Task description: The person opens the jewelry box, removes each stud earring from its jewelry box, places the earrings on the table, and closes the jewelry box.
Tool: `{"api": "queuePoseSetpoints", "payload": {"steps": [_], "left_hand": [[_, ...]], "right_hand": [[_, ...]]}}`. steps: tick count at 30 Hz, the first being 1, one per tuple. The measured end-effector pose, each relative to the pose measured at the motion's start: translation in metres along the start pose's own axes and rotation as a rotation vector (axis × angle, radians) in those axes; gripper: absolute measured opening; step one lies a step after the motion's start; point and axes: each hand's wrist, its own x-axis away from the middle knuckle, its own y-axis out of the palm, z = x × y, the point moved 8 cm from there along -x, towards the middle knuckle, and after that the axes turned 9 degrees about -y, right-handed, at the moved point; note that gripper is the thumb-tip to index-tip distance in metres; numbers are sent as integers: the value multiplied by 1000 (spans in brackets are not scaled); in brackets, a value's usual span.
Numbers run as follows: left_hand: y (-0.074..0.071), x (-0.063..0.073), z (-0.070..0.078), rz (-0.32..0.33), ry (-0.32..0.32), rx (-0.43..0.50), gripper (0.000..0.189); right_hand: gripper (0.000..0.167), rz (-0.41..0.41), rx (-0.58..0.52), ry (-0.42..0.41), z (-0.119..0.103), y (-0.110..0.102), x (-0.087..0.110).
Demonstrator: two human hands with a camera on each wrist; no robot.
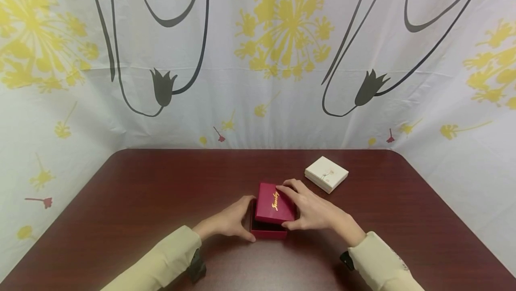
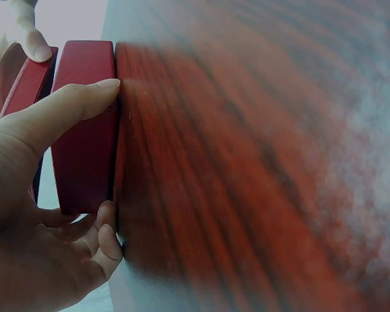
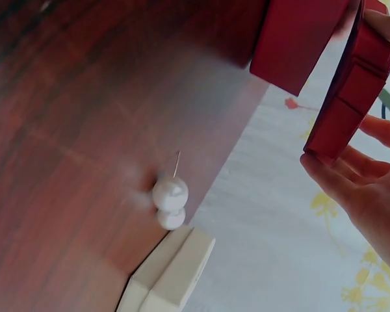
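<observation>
A red jewelry box base (image 1: 269, 235) stands on the table, its dark inside partly showing. My left hand (image 1: 230, 219) grips it from the left, thumb on the near side and fingers round the far side, as the left wrist view also shows. My right hand (image 1: 316, 208) holds the red box lid (image 1: 266, 203), marked with gold lettering, between thumb and fingers. The lid is tilted above the base, and a gap shows between them in the right wrist view. There, a pearl earring (image 3: 170, 194) with a thin pin lies on the table; the head view hides it.
A white box (image 1: 325, 173) with a small flower design, lid on, sits behind my right hand, close to the earring. The dark red wooden table (image 1: 161, 192) ends at a patterned white curtain (image 1: 258, 116) at the back and sides.
</observation>
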Motion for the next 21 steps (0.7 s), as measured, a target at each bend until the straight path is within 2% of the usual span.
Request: {"api": "queuePoseSetpoints", "payload": {"steps": [5, 13, 21], "left_hand": [[0, -1, -1, -4, -10, 2, 96], [-2, 1, 3, 10, 31, 26, 96], [-3, 2, 3, 17, 46, 23, 98]], "right_hand": [[79, -12, -7, -28, -8, 2, -3], [78, -45, -13, -15, -15, 8, -4], [78, -53, -9, -20, -17, 10, -4]]}}
